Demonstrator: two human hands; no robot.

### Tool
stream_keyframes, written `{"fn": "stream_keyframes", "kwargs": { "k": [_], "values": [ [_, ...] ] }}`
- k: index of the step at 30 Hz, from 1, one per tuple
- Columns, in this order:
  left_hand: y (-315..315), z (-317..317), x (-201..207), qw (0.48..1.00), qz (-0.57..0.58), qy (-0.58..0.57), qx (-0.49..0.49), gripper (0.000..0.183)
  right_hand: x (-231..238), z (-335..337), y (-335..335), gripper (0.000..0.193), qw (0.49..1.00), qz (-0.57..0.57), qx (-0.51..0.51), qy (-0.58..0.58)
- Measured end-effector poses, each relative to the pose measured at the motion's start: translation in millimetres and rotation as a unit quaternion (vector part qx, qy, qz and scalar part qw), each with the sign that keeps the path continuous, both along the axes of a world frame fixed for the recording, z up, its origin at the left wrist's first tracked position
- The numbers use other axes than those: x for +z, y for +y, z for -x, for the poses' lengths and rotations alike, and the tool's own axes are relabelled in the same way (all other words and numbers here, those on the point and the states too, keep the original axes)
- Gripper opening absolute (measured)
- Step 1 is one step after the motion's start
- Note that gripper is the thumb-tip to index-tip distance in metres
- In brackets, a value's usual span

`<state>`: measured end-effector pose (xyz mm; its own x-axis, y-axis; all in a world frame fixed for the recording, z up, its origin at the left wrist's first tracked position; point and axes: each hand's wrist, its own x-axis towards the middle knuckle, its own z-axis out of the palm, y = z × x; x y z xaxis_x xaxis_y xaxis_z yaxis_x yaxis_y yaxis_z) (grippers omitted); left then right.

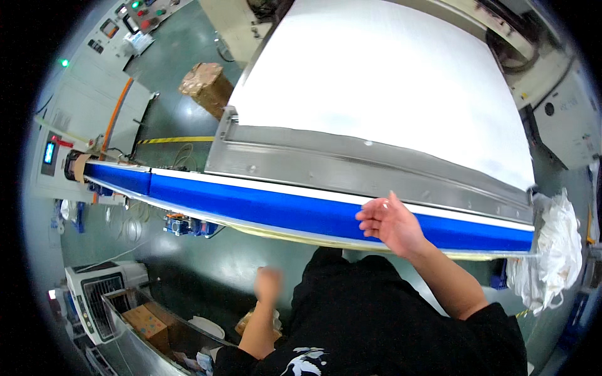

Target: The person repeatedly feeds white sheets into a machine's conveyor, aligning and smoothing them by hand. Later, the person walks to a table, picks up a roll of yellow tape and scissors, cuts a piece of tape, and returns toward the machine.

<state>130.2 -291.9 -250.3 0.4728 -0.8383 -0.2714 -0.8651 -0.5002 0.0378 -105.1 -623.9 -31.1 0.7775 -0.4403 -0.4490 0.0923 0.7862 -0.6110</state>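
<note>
My right hand hovers over the blue conveyor belt, palm turned up and fingers partly spread, with nothing in it. Low at my left side, away from the belt, my left hand is smeared by motion, so its fingers cannot be made out. The narrow belt crosses in front of me between pale rails. Beyond it a grey metal ledge runs along the front of a wide white sheet surface. A small whitish speck lies at the sheet's near edge.
A taped cardboard box stands on the floor beyond the belt. White plastic bags hang at the belt's right end. Behind me on the left are a white air cooler and a metal bin holding cartons. Machine cabinets line the left.
</note>
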Motion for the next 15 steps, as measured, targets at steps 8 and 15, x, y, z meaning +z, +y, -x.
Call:
{"fn": "stream_keyframes", "kwargs": {
  "k": [8, 15],
  "values": [
    [-45.6, -43.4, 6.5, 0.8, 0.234, 0.34, 0.436, 0.063, -17.8, -13.0, -8.9, 0.052, 0.998, -0.039, -0.031, 0.048],
    [-95.2, -66.2, 43.2, 0.469, 0.364, 0.468, 0.654, 0.058, -37.2, -11.1, -15.3, 0.045, 0.995, -0.032, 0.035, 0.089]
  ]
}}
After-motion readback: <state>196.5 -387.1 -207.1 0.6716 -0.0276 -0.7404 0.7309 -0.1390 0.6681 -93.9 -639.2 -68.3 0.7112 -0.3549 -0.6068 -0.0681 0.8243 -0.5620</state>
